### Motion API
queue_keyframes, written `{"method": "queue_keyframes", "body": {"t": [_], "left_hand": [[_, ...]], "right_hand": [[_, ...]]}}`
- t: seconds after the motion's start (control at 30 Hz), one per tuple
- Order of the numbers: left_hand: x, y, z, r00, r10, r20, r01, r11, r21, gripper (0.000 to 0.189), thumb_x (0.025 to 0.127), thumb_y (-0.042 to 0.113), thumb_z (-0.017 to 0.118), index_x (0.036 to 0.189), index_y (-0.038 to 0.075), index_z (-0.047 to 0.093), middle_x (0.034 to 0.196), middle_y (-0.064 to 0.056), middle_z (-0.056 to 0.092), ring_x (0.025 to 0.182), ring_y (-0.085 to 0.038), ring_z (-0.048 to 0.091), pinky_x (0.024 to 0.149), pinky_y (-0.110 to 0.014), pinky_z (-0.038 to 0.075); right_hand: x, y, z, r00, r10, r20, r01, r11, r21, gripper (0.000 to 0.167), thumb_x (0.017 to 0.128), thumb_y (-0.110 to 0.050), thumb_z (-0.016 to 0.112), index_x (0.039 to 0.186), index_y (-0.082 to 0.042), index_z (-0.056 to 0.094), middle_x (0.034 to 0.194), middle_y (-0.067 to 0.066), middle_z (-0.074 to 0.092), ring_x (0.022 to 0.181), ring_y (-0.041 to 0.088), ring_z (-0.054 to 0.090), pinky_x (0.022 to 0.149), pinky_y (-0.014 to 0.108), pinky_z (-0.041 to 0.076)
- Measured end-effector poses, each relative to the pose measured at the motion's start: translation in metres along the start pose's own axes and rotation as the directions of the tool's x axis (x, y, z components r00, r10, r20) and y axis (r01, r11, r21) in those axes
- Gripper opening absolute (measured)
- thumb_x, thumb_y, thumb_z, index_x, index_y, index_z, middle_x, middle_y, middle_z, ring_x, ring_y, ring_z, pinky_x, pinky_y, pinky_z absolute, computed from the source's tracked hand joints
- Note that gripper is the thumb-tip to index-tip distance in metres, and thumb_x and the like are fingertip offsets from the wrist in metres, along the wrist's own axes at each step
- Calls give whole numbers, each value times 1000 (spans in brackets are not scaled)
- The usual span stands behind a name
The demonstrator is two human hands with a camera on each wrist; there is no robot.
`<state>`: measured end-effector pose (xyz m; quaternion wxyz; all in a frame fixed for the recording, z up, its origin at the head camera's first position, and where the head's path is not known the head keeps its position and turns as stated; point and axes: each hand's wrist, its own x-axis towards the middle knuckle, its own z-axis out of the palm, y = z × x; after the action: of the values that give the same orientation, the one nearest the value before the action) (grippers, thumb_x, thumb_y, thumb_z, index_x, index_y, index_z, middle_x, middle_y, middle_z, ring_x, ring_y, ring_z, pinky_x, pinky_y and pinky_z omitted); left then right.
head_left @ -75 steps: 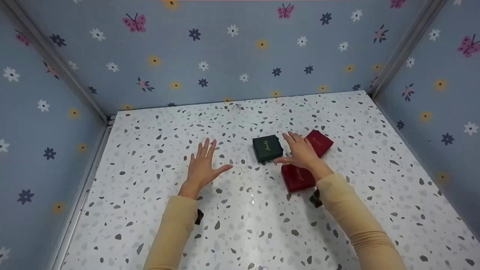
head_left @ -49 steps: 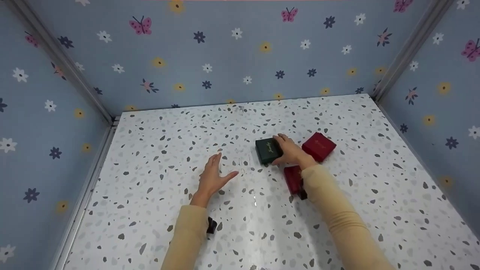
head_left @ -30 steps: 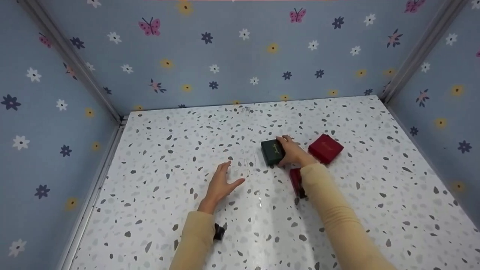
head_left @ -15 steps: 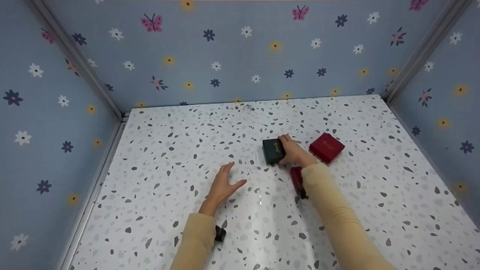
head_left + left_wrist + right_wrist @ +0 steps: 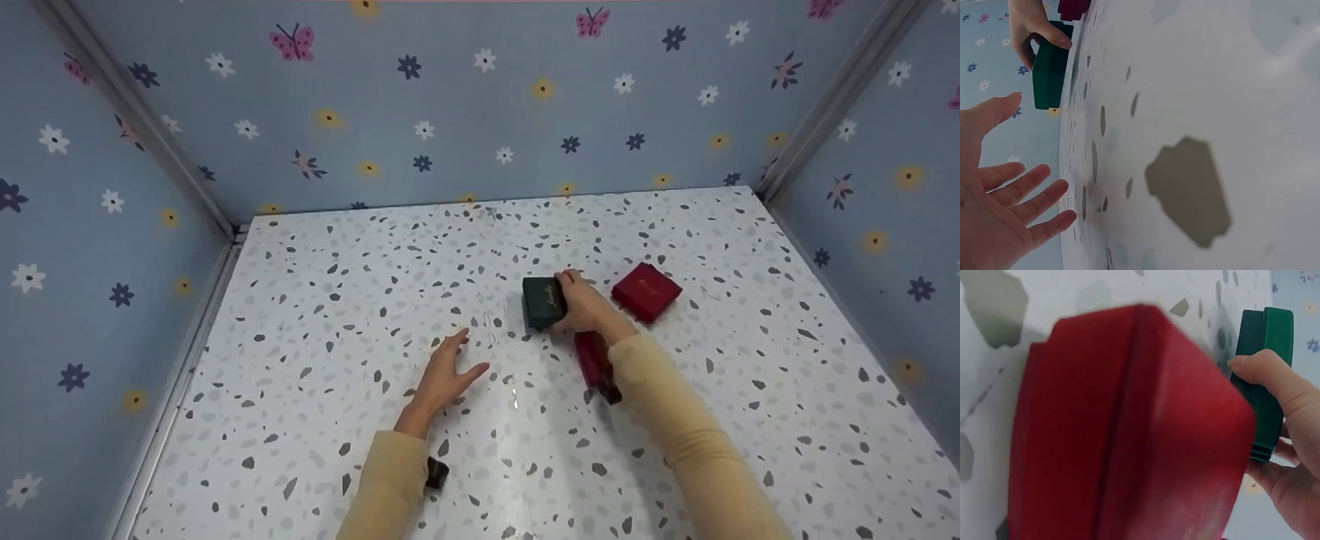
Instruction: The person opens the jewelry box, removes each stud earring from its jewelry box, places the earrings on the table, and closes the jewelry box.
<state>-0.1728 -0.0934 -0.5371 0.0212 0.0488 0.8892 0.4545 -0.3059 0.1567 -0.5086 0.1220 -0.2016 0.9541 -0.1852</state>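
Note:
My right hand (image 5: 586,306) grips a small dark green box (image 5: 541,306) with gold script on its lid, thumb on the near side and fingers on the far side. In the left wrist view the green box (image 5: 1047,73) overlaps the edge of the tabletop. My left hand (image 5: 442,379) hovers over the table to the left, thumb spread from the fingers, holding nothing. A red box (image 5: 591,358) lies under my right wrist, partly hidden by the sleeve; it looms large in the right wrist view. Another red box (image 5: 646,292) with gold script sits right of my right hand.
The white speckled table (image 5: 360,300) carries all the boxes. Blue flowered panels (image 5: 480,97) stand at the back and both sides, joined by grey metal posts (image 5: 840,97). Black wrist cameras (image 5: 436,474) hang under the sleeves.
My right hand has come left from above the red boxes and taken hold of the green box, which now leans a little. My left hand has shifted right and nearer the body.

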Motion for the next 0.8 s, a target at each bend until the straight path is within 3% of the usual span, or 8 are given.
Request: {"method": "queue_keyframes", "body": {"t": [0.33,0.8], "left_hand": [[-3,1,2,998,38,43,-37,999,-19,65,81,21,65,134,-1,33,127,-17,42,114,-31,43,95,-38,34],[-3,3,4,987,112,112,-121,989,80,64,80,21,66,132,-1,36,125,-15,43,116,-28,42,97,-38,32]], "right_hand": [[-14,-13,1,999,-45,-24,44,998,-55,99,59,-25,80,135,5,24,126,21,33,108,30,44,92,40,37],[-36,-36,16,996,-85,-10,84,993,-82,99,56,-26,82,134,4,27,126,19,34,107,28,45,89,42,39]]}}
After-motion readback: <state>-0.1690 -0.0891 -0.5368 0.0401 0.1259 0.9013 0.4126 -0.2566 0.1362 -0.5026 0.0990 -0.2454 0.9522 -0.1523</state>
